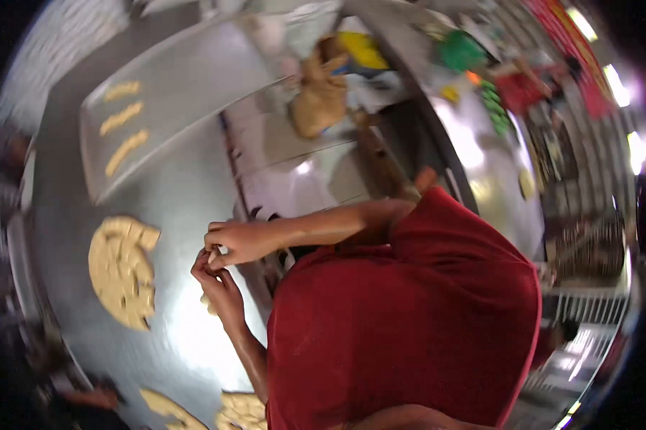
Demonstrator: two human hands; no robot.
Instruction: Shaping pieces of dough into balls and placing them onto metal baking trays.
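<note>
Right hand (246, 242) and left hand (224, 294) close together at the near edge of a metal table (183, 183), with bent fingers and tips brought together in a pinch; impossible to tell, through blur and overlap, whether closed on anything. Just beside the left hand and partly hidden by it, a small pale piece (208, 305), seemingly dough. Farther across the table, a flat, rounded dough sheet (119, 272), cut into pieces, with a ragged side toward the hands. Off past the right hand, a shallow metal tray (201, 72) with three knobbly dough strips (121, 119) in a row near one end. At the lower edge of the view, more cut dough (240, 412) beside a narrower slab (167, 407). Beyond the table, pale floor tiles (276, 143) and a blurred brown bag (319, 104).
</note>
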